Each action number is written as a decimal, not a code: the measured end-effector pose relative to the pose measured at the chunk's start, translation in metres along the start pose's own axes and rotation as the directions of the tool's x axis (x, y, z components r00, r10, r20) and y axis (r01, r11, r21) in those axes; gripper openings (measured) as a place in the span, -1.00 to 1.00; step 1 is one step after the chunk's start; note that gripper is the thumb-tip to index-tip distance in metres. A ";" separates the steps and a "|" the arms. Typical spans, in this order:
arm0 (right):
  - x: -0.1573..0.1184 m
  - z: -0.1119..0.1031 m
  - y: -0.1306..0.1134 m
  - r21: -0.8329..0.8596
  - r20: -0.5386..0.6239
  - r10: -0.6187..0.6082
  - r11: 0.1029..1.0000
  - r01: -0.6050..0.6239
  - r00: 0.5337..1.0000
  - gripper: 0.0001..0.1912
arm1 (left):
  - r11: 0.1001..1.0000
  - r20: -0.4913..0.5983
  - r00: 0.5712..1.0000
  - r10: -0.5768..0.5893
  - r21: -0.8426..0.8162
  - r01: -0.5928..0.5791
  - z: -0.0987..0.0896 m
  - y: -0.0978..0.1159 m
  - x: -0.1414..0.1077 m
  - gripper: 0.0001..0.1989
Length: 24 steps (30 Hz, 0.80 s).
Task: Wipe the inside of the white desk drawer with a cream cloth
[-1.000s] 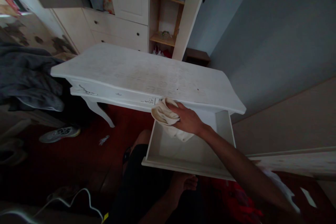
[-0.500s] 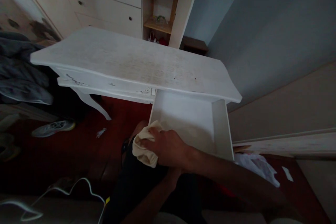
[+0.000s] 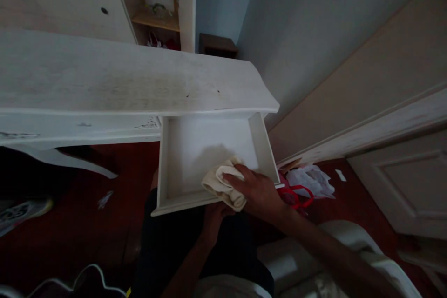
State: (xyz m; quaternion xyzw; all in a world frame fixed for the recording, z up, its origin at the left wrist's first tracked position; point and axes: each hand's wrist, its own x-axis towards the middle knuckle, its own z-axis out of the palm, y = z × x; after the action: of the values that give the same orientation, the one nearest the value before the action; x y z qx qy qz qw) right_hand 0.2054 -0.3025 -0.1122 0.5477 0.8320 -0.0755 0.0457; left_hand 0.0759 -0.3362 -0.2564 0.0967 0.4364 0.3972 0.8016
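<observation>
The right drawer (image 3: 195, 144) of a white desk (image 3: 167, 67) is pulled out towards me, its white inside in view. My right hand (image 3: 260, 191) is closed around a bunched cream cloth (image 3: 223, 186), which covers part of the drawer's front edge. Below it, my left hand (image 3: 213, 221) is against the outside of the drawer front, fingers bent at its edge and partly hidden by the cloth. Grey-brown stains and two small dark spots mark the desktop.
Behind the desk is a white cabinet (image 3: 70, 2) with an open door. A white plastic bag (image 3: 310, 179) and a red-handled bag (image 3: 296, 195) lie on the floor at right. At left are a curved desk leg (image 3: 77, 160) and a shoe (image 3: 24, 214).
My view has swung right and closer to the drawer. My right hand has moved the cloth from the drawer's front left rightwards along its front edge. My left hand now shows more.
</observation>
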 end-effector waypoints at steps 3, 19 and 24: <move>-0.018 0.001 0.036 -0.080 -0.039 0.086 0.993 -0.089 0.996 -0.47 | 0.997 0.008 0.999 0.054 0.059 -0.054 -0.003 0.001 0.003 -0.60; 0.060 -0.016 0.150 -0.306 -0.055 -0.036 0.952 0.017 0.998 -0.35 | 0.995 -0.076 0.993 0.092 0.044 -0.089 -0.007 -0.006 0.013 -0.55; 0.096 -0.037 0.157 -0.358 -0.064 0.006 0.933 -0.029 0.998 -0.34 | 0.996 -0.095 0.992 0.083 0.047 -0.078 -0.009 -0.009 0.016 -0.55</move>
State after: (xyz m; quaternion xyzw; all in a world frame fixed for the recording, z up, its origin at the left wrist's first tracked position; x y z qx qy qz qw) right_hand 0.3115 -0.1478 -0.1031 0.5396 0.8280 0.0948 0.1197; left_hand 0.0790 -0.3324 -0.2762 0.1120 0.4790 0.4239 0.7605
